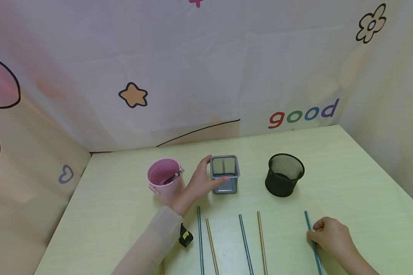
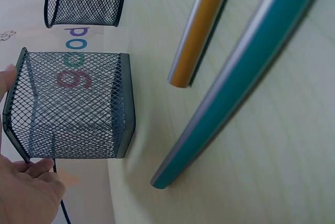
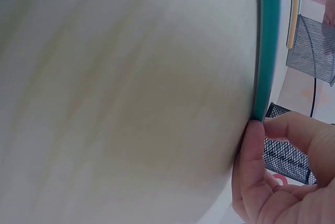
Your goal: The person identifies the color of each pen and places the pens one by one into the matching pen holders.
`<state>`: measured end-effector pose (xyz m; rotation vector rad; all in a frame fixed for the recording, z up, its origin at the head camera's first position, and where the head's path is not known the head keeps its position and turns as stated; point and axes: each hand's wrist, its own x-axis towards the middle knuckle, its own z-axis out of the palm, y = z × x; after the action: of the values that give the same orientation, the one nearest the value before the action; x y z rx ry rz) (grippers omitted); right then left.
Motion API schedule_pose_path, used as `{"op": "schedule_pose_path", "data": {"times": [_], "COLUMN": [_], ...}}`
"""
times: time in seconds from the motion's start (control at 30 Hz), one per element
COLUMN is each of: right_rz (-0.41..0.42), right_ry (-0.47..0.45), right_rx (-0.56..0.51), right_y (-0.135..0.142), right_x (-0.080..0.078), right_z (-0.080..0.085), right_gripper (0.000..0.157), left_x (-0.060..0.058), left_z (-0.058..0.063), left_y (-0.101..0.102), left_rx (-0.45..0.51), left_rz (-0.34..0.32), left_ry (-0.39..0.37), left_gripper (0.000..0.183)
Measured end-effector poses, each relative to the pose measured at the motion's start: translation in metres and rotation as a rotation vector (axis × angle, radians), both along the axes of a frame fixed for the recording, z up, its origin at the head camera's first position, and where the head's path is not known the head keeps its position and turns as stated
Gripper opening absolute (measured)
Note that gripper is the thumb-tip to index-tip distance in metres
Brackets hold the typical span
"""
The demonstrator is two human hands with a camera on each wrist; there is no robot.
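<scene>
My left hand (image 1: 200, 184) grips the grey square mesh pen holder (image 1: 226, 187) by its rim, the thumb across the front and fingers at the left side. The left wrist view shows the holder (image 2: 73, 106) sideways between thumb and fingers. At the right, my right hand (image 1: 333, 236) pinches a long thin teal stick (image 1: 308, 220) between thumb and fingertips, near its far end. The stick (image 3: 268, 41) lies along the tabletop in the right wrist view. Several similar sticks, teal ones (image 1: 200, 236) and orange-yellow ones (image 1: 211, 244), lie between my hands, pointing away from me.
A pink bucket (image 1: 155, 181) with a dark object (image 1: 172, 178) inside stands left of the holder. To its right stands a round black mesh pen holder (image 1: 278, 187). A small black-and-yellow object (image 1: 186, 236) lies beside my left sleeve. A printed cloth (image 1: 192, 76) hangs behind the table.
</scene>
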<state>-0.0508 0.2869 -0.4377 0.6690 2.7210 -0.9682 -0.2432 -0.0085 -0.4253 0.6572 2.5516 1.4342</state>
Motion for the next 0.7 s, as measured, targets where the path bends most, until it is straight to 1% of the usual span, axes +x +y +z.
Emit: {"op": "schedule_pose_path", "data": {"times": [0.2,0.43,0.6,0.7], "right_rz": [0.003,-0.007,-0.009,0.004], "right_ry": [-0.009,-0.027,0.000,0.035], "right_rx": [-0.005,-0.028,-0.058,-0.058], "right_y": [-0.0007,-0.0017,-0.0032,-0.0041], "right_x": [-0.0007,-0.0009,0.0005,0.0006], "right_z": [0.0010,0.0002,0.0015,0.0035], "right_gripper": [0.022,0.022,0.022,0.021], "left_x": [0.0006,0.0022,0.0021,0.0024], "left_z": [0.0007,0.0013,0.0023,0.0029], "left_y": [-0.0002,-0.0005,0.0003,-0.0002], "left_rx": [0.044,0.099,0.129,0.134], "left_rz": [-0.023,-0.024,-0.036,-0.040], "left_ry": [-0.061,-0.103,-0.117,-0.119], "left_gripper": [0.094,0.094,0.092,0.091]}}
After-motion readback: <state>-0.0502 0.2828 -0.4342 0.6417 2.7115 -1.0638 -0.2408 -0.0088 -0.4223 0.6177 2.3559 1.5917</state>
